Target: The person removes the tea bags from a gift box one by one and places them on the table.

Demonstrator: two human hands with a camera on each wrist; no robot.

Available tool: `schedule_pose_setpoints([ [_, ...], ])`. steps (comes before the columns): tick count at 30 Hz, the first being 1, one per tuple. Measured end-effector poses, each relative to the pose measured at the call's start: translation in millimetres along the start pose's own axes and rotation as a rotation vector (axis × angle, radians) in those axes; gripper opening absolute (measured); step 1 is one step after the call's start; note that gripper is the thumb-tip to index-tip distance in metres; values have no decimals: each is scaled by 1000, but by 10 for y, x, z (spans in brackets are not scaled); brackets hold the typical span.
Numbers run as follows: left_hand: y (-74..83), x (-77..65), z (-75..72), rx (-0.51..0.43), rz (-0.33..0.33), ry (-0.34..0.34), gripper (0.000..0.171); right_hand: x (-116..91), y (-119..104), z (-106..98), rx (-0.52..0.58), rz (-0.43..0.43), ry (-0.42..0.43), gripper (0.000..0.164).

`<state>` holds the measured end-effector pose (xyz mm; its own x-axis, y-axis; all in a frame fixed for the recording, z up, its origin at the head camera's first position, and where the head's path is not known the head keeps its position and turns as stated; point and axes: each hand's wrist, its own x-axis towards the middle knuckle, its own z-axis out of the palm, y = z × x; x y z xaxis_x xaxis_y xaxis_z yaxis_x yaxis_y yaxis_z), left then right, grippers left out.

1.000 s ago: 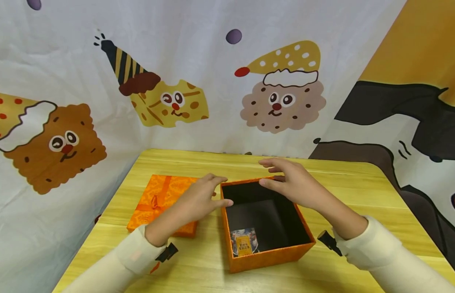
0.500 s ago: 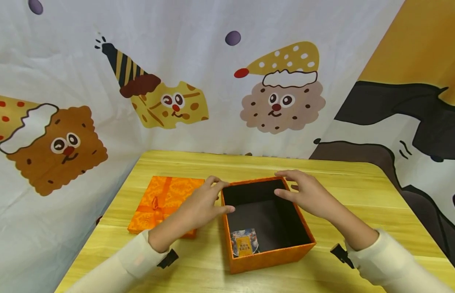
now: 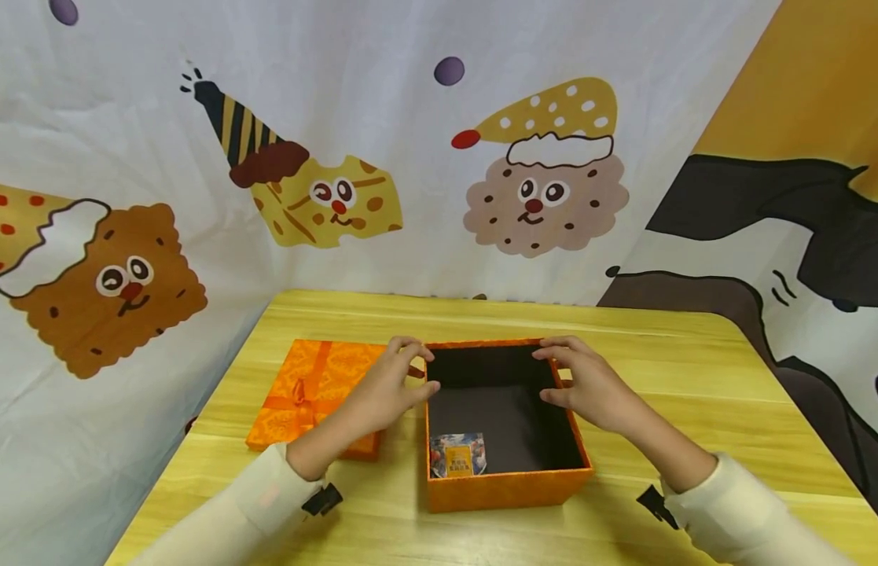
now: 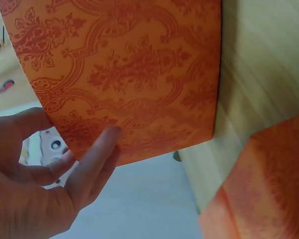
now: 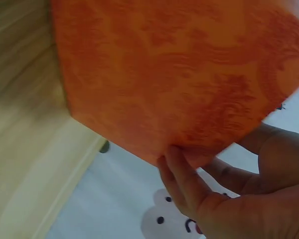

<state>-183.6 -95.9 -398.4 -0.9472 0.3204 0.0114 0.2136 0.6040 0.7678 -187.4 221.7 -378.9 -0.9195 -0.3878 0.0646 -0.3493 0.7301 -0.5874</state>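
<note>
An orange patterned gift box (image 3: 502,491) with a black inside sits without its lid at the middle of the table. My left hand (image 3: 385,389) holds its left wall near the far corner; in the left wrist view the fingers (image 4: 97,162) lie against the outer side and the thumb reaches the rim. My right hand (image 3: 597,389) grips the right wall near the far corner, with fingertips (image 5: 177,164) on the outer face. A small printed packet (image 3: 458,456) with an orange label lies inside, in the near left corner.
An orange lid (image 3: 283,417) with a ribbon bow lies left of the box, partly behind my left forearm. The wooden table (image 3: 665,346) ends at a white cloth backdrop (image 3: 424,259) with cartoon prints.
My right hand has come down onto the box's right wall and the left onto its left wall. The box has turned straighter and shifted slightly left, the packet with it.
</note>
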Motion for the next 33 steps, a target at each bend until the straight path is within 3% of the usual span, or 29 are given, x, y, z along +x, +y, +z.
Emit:
schedule_pose_setpoints([
  [6, -101, 49, 4, -351, -117, -62, 48, 7, 59, 141, -71, -28, 68, 53],
  [9, -118, 35, 33, -432, -148, -80, 55, -14, 67, 179, -82, -27, 85, 52],
  [22, -214, 75, 75, -491, -145, -69, 57, -49, 16, 169, -102, -19, 100, 54],
  [33, -255, 79, 94, -493, -130, -64, 57, 42, -249, 83, -106, -15, 87, 50],
])
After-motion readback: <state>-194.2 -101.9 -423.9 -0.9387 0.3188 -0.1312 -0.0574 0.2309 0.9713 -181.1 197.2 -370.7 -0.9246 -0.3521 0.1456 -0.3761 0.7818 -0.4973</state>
